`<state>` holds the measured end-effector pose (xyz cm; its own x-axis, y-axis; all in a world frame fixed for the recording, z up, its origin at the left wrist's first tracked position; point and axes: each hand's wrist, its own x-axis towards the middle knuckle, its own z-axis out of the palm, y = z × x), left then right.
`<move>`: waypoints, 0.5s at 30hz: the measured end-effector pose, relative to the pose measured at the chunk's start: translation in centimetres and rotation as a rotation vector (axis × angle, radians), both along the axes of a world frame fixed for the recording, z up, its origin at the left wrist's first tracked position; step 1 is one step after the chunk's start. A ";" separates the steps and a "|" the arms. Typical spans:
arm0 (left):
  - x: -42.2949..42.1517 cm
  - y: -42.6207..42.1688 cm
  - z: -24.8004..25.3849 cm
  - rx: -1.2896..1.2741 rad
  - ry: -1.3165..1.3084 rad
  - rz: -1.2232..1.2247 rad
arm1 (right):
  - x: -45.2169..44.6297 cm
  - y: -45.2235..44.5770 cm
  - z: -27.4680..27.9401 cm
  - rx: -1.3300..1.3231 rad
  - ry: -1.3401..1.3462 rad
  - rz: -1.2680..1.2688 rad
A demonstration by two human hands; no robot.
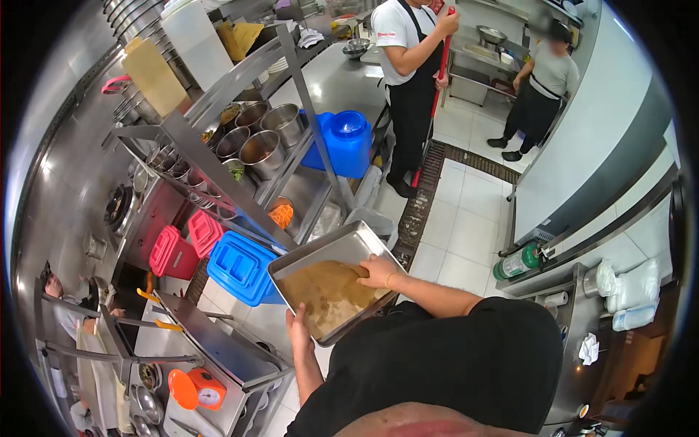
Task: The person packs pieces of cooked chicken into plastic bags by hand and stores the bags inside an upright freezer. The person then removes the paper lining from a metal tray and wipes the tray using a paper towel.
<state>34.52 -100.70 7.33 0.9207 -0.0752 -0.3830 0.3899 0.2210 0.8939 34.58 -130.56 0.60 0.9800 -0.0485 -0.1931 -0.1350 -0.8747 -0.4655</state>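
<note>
A rectangular metal tray (320, 255) is tilted in front of my body. Across its bottom lies a tan-brown layer (328, 288), smooth toward the far side and patchy nearer me; I cannot tell what it is. My left hand (299, 332) grips the tray's near left edge, thumb against the wall. Inside the tray on the right side is my right hand (380, 273), its fingers bent down against the brown layer. Whether those fingers pinch part of it is too small to make out. A thin band circles the right wrist.
Left of the tray stand a blue lidded bin (244, 268) and a metal rack with steel pots (262, 153). Shredded orange food (282, 215) sits on its lower shelf. A co-worker (411, 87) holds a red pole ahead; another person (542, 91) stands farther back. An orange scale (207, 390) is lower left.
</note>
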 end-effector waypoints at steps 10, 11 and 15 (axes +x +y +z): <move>0.6 0.9 -1.4 -0.069 -0.004 0.021 | 0.4 1.4 -1.4 0.016 0.000 0.030; 0.6 0.9 -1.6 -0.068 -0.003 0.028 | 0.3 1.6 -1.3 0.027 -0.008 0.025; 0.5 1.5 -2.0 -0.065 -0.001 0.043 | -0.2 2.5 0.0 0.138 0.030 -0.037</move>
